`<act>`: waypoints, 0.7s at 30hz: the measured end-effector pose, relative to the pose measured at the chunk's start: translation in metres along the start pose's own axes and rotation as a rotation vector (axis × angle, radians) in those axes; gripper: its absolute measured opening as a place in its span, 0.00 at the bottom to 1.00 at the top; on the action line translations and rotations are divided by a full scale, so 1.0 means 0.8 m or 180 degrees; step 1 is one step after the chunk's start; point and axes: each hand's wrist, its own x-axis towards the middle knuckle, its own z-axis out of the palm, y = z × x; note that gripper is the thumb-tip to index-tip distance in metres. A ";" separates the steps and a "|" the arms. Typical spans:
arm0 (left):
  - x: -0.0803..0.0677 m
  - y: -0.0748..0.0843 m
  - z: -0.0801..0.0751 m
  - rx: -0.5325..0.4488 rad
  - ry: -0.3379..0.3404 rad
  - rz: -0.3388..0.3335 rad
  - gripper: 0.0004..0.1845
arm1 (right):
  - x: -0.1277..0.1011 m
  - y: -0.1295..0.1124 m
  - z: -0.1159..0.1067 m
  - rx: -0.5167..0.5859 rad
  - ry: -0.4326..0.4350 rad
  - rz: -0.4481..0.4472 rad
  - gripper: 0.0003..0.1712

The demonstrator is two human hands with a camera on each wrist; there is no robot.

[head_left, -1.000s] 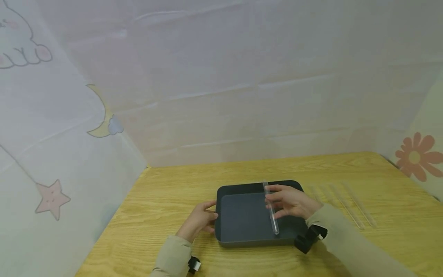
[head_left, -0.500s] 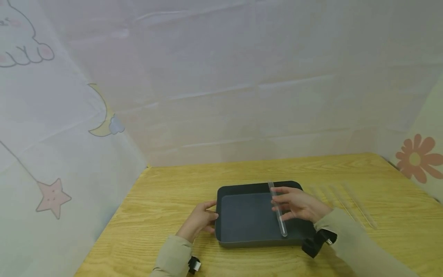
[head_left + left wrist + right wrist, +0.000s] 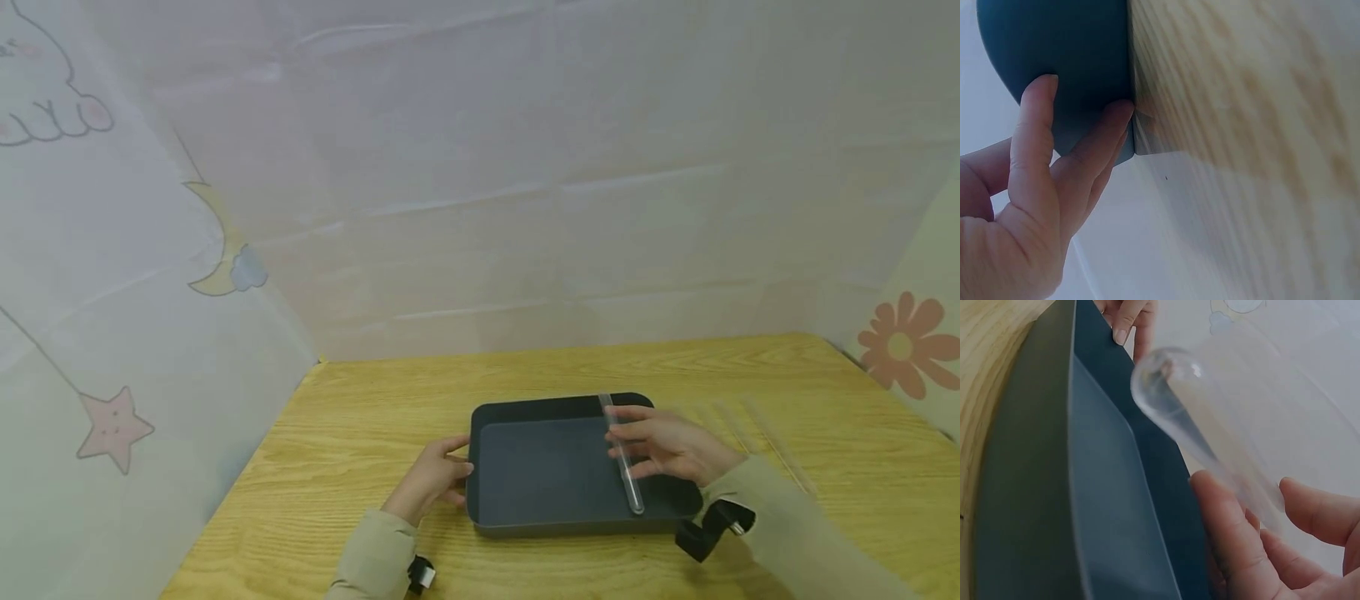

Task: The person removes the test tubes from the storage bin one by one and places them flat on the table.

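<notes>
A dark rectangular tray [image 3: 525,471] lies on the wooden table. My left hand [image 3: 435,477] rests against its left outer wall with straight fingers [image 3: 1035,144] touching the tray [image 3: 1079,56]. My right hand [image 3: 663,450] pinches a clear glass tube [image 3: 622,458] between thumb and fingers and holds it above the right part of the tray, lengthwise front to back. In the right wrist view the tube's rounded end [image 3: 1172,394] sticks out past my fingers [image 3: 1235,550] over the tray [image 3: 1104,519].
Several more clear tubes [image 3: 757,446] lie side by side on the table [image 3: 360,417] to the right of the tray, partly behind my right sleeve. Pale printed curtains wall in the table at the back and both sides.
My right hand has carried the tube rightward over the tray, from about its middle-right toward its right edge. The left hand and the tray have stayed put.
</notes>
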 end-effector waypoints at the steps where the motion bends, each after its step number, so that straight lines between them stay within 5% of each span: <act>1: 0.000 0.000 0.000 0.0002 0.0003 -0.0004 0.29 | -0.001 0.000 -0.001 0.0000 0.0006 0.0003 0.42; 21: -0.001 0.001 0.000 0.0029 0.0006 -0.0007 0.29 | -0.013 0.004 -0.025 -0.0129 -0.0015 0.0013 0.43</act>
